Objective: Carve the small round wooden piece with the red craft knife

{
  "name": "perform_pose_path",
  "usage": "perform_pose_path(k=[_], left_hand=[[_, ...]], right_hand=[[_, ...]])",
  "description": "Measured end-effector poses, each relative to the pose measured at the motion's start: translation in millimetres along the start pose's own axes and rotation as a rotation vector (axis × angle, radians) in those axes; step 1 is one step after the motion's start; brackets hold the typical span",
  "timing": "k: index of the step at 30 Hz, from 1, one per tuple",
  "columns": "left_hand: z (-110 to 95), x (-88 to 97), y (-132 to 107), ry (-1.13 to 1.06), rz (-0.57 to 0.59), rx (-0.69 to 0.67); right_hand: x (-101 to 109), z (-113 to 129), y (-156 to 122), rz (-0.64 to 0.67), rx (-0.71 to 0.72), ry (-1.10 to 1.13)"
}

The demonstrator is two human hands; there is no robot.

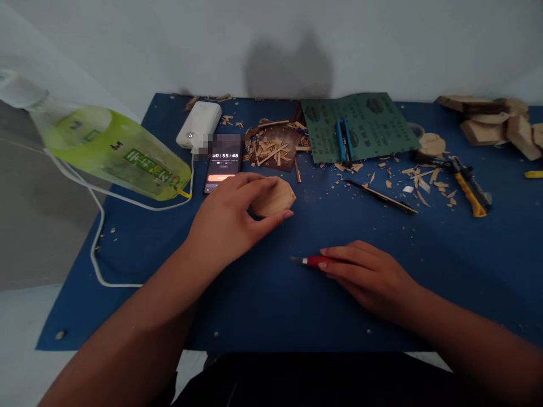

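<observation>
Head view, carving point(272, 198) under left hand point(227, 217), apart from right hand point(365, 277)

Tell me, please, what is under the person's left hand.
The left hand cups a carved wooden piece, whose right end shows; the part under the palm and fingers is covered.
</observation>
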State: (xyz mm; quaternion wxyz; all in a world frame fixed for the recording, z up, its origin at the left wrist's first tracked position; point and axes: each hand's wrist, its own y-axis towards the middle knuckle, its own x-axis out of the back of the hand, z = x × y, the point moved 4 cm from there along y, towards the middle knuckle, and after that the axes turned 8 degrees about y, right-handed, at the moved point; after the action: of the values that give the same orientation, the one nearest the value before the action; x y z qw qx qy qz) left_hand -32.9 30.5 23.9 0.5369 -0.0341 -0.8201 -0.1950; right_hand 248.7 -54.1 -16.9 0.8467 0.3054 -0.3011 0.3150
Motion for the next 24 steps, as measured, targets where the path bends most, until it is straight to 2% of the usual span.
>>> perform_pose_path(k=[2, 4, 7, 9, 11, 13, 15, 17, 20, 22, 24], left_hand=[[1, 0.7, 0, 0.005, -0.014, 0.025], [1, 0.4, 0, -0.001, -0.013, 0.024], [0, -0.2, -1, -0.022, -0.021, 0.017], [0, -0.4, -1, -0.030, -0.030, 0.015], [0, -0.9, -1, -0.035, -0.033, 0.012], [-1, -1.3, -1, -0.039, -0.037, 0.008], [-1, -2.1, -1, -0.039, -0.038, 0.005], [-1, -3.2, -1, -0.032, -0.034, 0.004], [-1, -4.4, -1, -0.026, -0.030, 0.002], [-1, -4.7, -1, -0.028, -0.035, 0.000], [-1, -5.2, -1, -0.027, -0.036, -0.003]], right_hand=[[-5, 1, 3, 0.060, 0.029, -0.013], [-4, -2, 6, 0.056, -0.003, -0.096], [12, -10, 7, -0.135, -0.145, -0.295], [19, -11, 6, -0.220, -0.158, -0.305], [17, -8, 6, -0.176, -0.073, -0.168], [9, -3, 6, -0.062, 0.015, -0.031], [2, -1, 7, 0.010, 0.035, -0.028], [1, -4, 9, -0.034, -0.022, -0.154], [7, -7, 11, -0.194, -0.077, -0.281], [4, -5, 13, -0.150, -0.015, -0.202], [-2, -2, 15, -0.022, 0.045, -0.119]])
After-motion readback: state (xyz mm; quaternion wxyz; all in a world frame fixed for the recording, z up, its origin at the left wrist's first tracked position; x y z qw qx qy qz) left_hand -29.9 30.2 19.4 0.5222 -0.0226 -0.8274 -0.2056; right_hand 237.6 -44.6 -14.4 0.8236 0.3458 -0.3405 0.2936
